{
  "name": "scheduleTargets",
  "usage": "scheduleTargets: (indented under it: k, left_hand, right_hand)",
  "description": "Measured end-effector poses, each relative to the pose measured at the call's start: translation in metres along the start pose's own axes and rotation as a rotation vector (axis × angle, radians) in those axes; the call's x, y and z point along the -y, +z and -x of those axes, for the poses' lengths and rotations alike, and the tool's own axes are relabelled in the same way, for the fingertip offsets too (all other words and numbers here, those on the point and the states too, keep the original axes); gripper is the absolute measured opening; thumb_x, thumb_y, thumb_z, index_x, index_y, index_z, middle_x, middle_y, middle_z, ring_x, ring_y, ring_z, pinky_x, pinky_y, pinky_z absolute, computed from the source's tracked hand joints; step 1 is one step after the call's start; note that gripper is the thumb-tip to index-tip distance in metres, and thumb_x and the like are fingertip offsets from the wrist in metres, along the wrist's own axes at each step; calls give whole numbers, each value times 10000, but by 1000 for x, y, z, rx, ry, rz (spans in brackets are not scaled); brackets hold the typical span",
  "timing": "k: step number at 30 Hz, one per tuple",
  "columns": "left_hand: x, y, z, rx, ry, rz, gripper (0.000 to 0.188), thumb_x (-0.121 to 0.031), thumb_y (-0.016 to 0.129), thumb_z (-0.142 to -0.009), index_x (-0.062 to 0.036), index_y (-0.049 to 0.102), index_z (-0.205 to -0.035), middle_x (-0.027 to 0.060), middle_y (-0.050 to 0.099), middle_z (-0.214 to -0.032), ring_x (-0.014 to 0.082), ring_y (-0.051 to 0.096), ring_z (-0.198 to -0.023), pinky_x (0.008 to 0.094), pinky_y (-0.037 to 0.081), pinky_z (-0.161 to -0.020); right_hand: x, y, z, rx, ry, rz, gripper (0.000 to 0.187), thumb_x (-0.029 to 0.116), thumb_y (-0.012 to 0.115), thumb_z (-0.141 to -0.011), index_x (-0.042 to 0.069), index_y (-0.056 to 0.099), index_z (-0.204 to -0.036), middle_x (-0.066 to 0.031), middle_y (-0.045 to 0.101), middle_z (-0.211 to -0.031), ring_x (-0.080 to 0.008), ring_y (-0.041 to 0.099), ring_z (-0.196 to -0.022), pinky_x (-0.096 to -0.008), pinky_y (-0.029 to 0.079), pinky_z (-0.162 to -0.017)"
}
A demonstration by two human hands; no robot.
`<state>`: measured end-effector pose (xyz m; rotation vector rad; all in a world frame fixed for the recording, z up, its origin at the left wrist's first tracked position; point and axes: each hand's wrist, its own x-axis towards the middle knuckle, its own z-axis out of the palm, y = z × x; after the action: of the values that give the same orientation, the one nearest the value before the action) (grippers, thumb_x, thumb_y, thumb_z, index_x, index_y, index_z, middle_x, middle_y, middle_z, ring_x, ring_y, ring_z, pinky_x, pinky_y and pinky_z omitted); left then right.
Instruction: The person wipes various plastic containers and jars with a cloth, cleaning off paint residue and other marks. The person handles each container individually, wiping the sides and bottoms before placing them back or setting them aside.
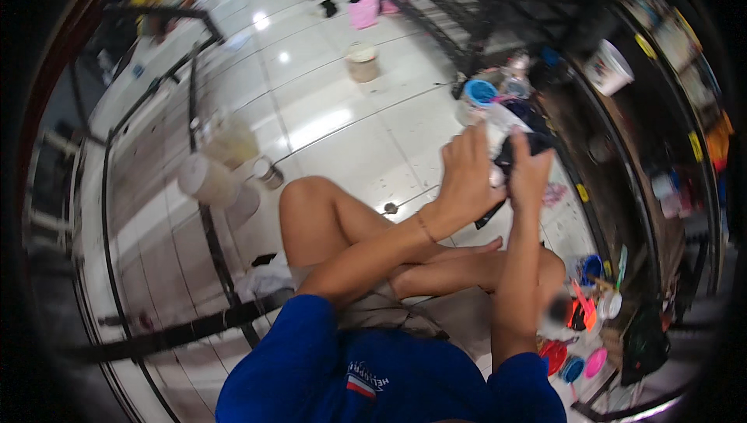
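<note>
Blurred black bundle (pixel 538 143), crumpled-looking, beyond my legs (pixel 436 271) toward right, held in curled fingers of my right hand (pixel 532 172). My left hand (pixel 467 178) beside it, fingers bent; cannot tell if gripping.

Place: workshop, seemingly | tubs (pixel 553 356) of bright colour (red, blue) | black metal frames (pixel 179 338) | white tiled floor (pixel 327 127)

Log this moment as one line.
Right hand: holding dark item, blurred | Left hand: close beside it, grip unclear | Beyond: tub, blue inside | Farther: pale bucket on tiled floor
</note>
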<state>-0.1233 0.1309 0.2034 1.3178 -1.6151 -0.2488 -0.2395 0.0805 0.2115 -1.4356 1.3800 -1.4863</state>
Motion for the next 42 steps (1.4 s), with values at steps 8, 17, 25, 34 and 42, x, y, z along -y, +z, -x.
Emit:
scheduleTargets:
  k: [8, 17, 25, 34, 42]
  left_hand:
    - [34, -13, -14, 153, -325, 822, 945, -245, 840, -682, 99, 270, -1352, 242, 486, -1283, 268, 537, -1138, 335, 446, -947]
    - [61, -13, -10, -45, -86, 511, 957, -324, 846, -619, 49, 317, -1323, 260, 464, -1258, 380, 477, -1188, 419, 377, -1018]
    - [115, -64, -41, 17, -162, 324, 1008, -332, 865, -584, 39, 309, -1339, 249, 514, -1205, 359, 535, -1145, 407, 427, -976]
    - [344, -186, 4, -189, -487, -5, 785, -198, 846, -596, 37, 420, -1211, 162, 544, -1176, 243, 569, -1071, 337, 498, -887]
    - [478, -168, 69, -675, -1087, -252, 952, -261, 832, -642, 56, 262, -1336, 241, 538, -1235, 357, 571, -1103, 372, 454, -972]
  right_hand:
    - [-47, 17, 2, 103, 255, -977, 542, 428, 508, -964, 0, 488, -1297, -129, 584, -1241, -253, 608, -1085, -378, 484, -943]
    - [-53, 56, 10, 78, 568, -857, 465, 334, 324, -993, 37, 469, -1320, -142, 550, -1301, -301, 557, -1176, -458, 469, -988]
    - [-53, 69, 23, 598, 729, -1189, 350, 308, 518, -953, 53, 580, -1184, -133, 658, -1089, -249, 660, -959, -378, 566, -774]
    - [-124, -17, -19, 204, 834, -721, 320, 372, 558, -928, 89, 644, -1049, -62, 692, -942, -176, 667, -798, -311, 558, -631]
    - [-162, -4, -3, 378, 957, -470, 352, 363, 534, -942, 45, 657, -1029, -97, 705, -875, -194, 671, -709, -305, 555, -613]
